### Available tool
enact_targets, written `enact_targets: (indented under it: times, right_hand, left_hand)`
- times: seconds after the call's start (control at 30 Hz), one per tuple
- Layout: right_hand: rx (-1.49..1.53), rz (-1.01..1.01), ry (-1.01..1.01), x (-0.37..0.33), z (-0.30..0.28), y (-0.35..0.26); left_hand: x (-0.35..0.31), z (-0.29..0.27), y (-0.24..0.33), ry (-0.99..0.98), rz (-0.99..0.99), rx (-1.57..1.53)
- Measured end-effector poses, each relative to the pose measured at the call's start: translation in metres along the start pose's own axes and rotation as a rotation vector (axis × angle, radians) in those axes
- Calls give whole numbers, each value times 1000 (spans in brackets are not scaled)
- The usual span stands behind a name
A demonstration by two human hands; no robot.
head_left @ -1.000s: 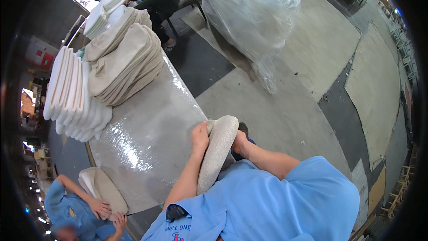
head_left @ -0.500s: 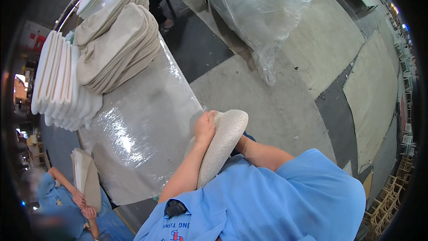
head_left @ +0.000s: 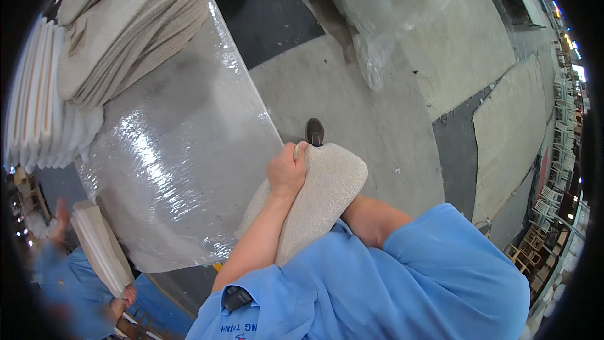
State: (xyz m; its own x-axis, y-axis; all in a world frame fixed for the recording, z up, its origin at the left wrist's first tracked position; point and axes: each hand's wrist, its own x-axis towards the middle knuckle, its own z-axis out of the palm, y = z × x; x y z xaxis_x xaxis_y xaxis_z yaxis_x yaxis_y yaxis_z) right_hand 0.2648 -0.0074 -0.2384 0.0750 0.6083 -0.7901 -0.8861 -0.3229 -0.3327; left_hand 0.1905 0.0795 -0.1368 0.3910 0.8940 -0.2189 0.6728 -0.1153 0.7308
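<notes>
A beige, textured cushion cover [head_left: 330, 182] rests against my body at the table's near corner. It looks rounded and padded, though what fills it is hidden. My left hand [head_left: 287, 170] is closed on its upper edge, with the thumb along the fabric. Part of the beige cloth also shows on the far side of my left forearm. From the right, my forearm reaches under or behind the cover, and my right hand is out of sight there; its fingers cannot be made out.
A plastic-wrapped table [head_left: 207, 170] lies to the left. On it stand a stack of beige covers [head_left: 135, 31] and a row of white pads [head_left: 44, 101]. A co-worker at lower left holds another cushion [head_left: 100, 245]. A clear plastic bag [head_left: 402, 0] sits on the floor ahead.
The view has shifted lower and nearer. The cushion cover has turned so more of its broad face shows, while my left hand keeps its grip. The co-worker's hand has lifted off their cushion.
</notes>
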Motion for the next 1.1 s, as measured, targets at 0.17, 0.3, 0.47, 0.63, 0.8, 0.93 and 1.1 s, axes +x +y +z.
enact_targets:
  times: [0.17,0.3,0.47,0.63,0.8,0.93,1.1]
  right_hand:
    - [-87,5,3,-2,12,-9]
    - [-219,35,-13,-25,7,-21]
    - [-555,-371,298,-82,-14,-87]
    - [-1211,-1234,-174,-169,52,-148]
    - [-2008,-1079,-1015,-218,144,-144]
    - [-2406,-694,-1097,-216,179,-101]
    - [-2401,-855,-1075,-198,174,-98]
  left_hand:
    - [10,-14,2,-76,-28,129]
    - [0,-47,-7,7,127,23]
    - [-107,-174,6,-591,-66,-297]
    - [-216,-212,-3,-410,-164,55]
    - [-223,-208,13,-310,-138,69]
    - [-234,-182,10,-161,-64,131]
    - [-242,-176,11,-36,-166,237]
